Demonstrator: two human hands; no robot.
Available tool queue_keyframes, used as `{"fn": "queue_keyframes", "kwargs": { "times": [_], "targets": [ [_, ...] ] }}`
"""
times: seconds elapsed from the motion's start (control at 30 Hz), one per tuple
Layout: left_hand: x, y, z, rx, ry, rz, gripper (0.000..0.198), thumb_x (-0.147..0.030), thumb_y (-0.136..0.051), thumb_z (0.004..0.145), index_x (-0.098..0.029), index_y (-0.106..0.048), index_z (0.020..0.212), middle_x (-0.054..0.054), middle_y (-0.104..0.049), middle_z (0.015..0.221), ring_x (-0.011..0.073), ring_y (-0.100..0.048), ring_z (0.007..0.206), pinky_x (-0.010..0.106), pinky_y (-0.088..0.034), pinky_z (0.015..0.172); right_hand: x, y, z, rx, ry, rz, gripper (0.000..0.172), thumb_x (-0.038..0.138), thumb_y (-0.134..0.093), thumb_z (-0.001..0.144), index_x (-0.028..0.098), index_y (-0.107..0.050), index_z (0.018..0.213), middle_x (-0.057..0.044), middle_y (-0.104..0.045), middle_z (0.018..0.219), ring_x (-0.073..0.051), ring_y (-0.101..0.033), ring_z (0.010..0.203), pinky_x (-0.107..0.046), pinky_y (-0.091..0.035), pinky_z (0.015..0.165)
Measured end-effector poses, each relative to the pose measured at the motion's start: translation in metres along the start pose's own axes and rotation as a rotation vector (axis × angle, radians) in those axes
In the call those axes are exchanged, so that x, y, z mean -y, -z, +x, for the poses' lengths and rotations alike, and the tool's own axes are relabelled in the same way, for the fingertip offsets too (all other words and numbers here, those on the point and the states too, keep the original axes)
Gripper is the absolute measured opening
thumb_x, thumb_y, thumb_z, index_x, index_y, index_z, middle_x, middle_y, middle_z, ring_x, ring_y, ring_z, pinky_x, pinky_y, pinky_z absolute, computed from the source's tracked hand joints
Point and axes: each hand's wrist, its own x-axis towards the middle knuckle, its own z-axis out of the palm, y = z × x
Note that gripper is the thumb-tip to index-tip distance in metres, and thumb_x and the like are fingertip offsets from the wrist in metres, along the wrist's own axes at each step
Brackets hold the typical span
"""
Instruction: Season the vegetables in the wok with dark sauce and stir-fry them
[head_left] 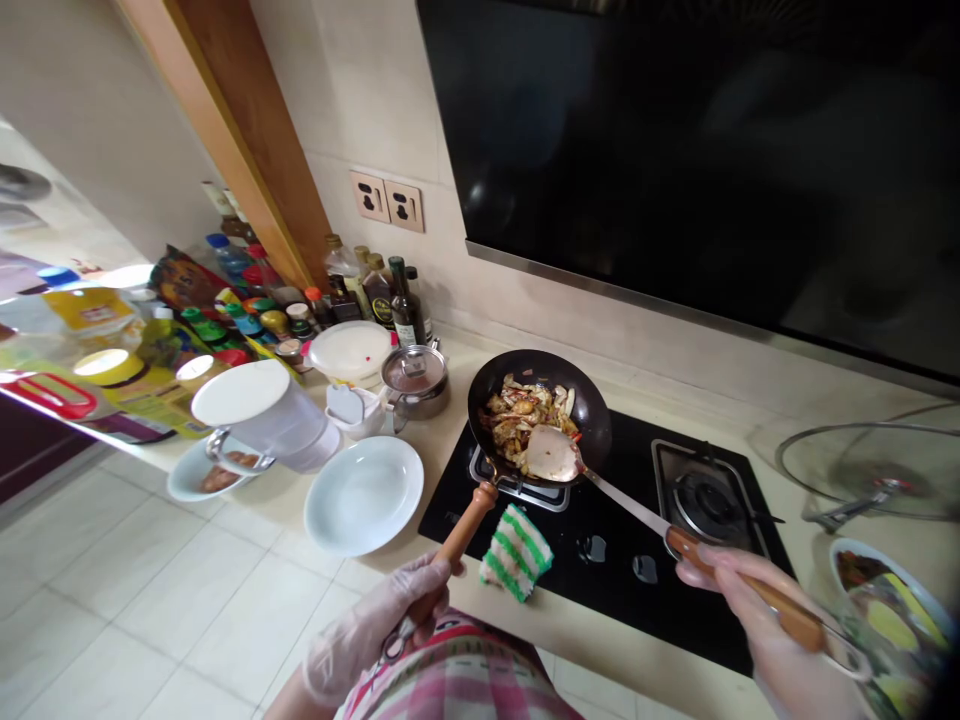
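My left hand (416, 598), in a clear plastic glove, is closed round the wooden handle of a dark wok (595, 405). The wok is on the left burner, tilted somewhat toward me. Chopped, browned food (517, 410) with red bits lies inside it; its exact kind is hard to tell. My right hand (757, 600), also gloved, grips the wooden handle of a metal spatula (553, 455). Its wide blade is over the food at the wok's near side. A green-and-white striped cloth (517, 553) lies at the stove's front edge, below the wok.
A pale plate (365, 497) stands left of the stove (615, 575), near a lidded steel pot (415, 383) and a white pitcher (262, 410). Bottles and jars crowd the back left. At right are a glass lid (885, 485) and a bowl (892, 570). A dark range hood (697, 170) hangs above.
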Motion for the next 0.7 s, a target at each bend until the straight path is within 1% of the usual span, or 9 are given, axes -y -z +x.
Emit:
{"fn": "queue_keyframes", "kwargs": {
  "times": [0.13, 0.2, 0.3, 0.4, 0.47, 0.57, 0.7],
  "targets": [
    [-0.004, -0.003, -0.004, 0.008, -0.015, 0.035, 0.058, -0.065, -0.074, 0.073, -0.016, -0.063, 0.103, -0.004, -0.059, 0.062, 0.0056, -0.045, 0.043, 0.018, -0.023, 0.037, 0.006, -0.008, 0.004, 0.065, 0.059, -0.020, 0.025, 0.048, -0.067, 0.087, 0.025, -0.073, 0.096, -0.007, -0.081, 0.088, -0.026, -0.079, 0.080, -0.028, -0.066, 0.076],
    [-0.005, -0.005, -0.006, 0.000, -0.017, 0.051, 0.058, -0.065, -0.073, 0.074, -0.016, -0.064, 0.102, -0.004, -0.058, 0.061, 0.0050, -0.042, 0.042, 0.018, -0.023, 0.037, 0.006, -0.009, 0.006, 0.079, 0.063, 0.001, 0.022, 0.045, -0.067, 0.089, 0.025, -0.073, 0.097, -0.005, -0.081, 0.086, -0.023, -0.079, 0.079, -0.026, -0.065, 0.079],
    [-0.005, -0.005, -0.006, -0.012, -0.019, 0.061, 0.058, -0.066, -0.072, 0.074, -0.016, -0.065, 0.103, -0.005, -0.057, 0.060, 0.0046, -0.041, 0.041, 0.018, -0.022, 0.037, 0.002, -0.007, 0.010, 0.085, 0.060, 0.040, 0.017, 0.040, -0.067, 0.090, 0.025, -0.072, 0.098, -0.003, -0.081, 0.085, -0.020, -0.078, 0.078, -0.023, -0.063, 0.082],
    [-0.003, -0.003, -0.004, -0.012, -0.020, 0.063, 0.057, -0.066, -0.071, 0.074, -0.016, -0.065, 0.101, -0.005, -0.058, 0.059, 0.0042, -0.038, 0.040, 0.019, -0.020, 0.036, -0.004, -0.001, 0.013, 0.084, 0.073, 0.025, 0.018, 0.038, -0.069, 0.090, 0.025, -0.072, 0.101, -0.003, -0.081, 0.091, -0.020, -0.078, 0.084, -0.024, -0.061, 0.088],
    [-0.001, -0.002, -0.003, -0.008, -0.022, 0.061, 0.057, -0.066, -0.072, 0.074, -0.016, -0.065, 0.100, -0.005, -0.058, 0.058, 0.0041, -0.037, 0.039, 0.019, -0.019, 0.037, -0.007, 0.001, 0.015, 0.092, 0.063, 0.020, 0.019, 0.039, -0.070, 0.089, 0.024, -0.073, 0.102, -0.003, -0.081, 0.089, -0.020, -0.078, 0.083, -0.024, -0.062, 0.087],
    [-0.001, -0.002, -0.003, -0.003, -0.042, 0.049, 0.058, -0.067, -0.071, 0.074, -0.016, -0.065, 0.100, -0.005, -0.057, 0.057, 0.0042, -0.037, 0.040, 0.019, -0.019, 0.038, -0.010, 0.001, 0.017, 0.144, 0.036, 0.055, 0.022, 0.040, -0.070, 0.089, 0.023, -0.073, 0.102, -0.005, -0.081, 0.089, -0.022, -0.078, 0.082, -0.026, -0.063, 0.085],
    [-0.002, -0.003, -0.002, -0.007, -0.049, 0.052, 0.062, -0.070, -0.072, 0.072, -0.015, -0.066, 0.099, -0.004, -0.057, 0.058, 0.0037, -0.036, 0.039, 0.020, -0.018, 0.038, -0.013, -0.001, 0.016, 0.116, 0.063, 0.065, 0.020, 0.039, -0.071, 0.088, 0.024, -0.073, 0.100, -0.005, -0.081, 0.089, -0.023, -0.078, 0.083, -0.029, -0.063, 0.087]
  ]
}}
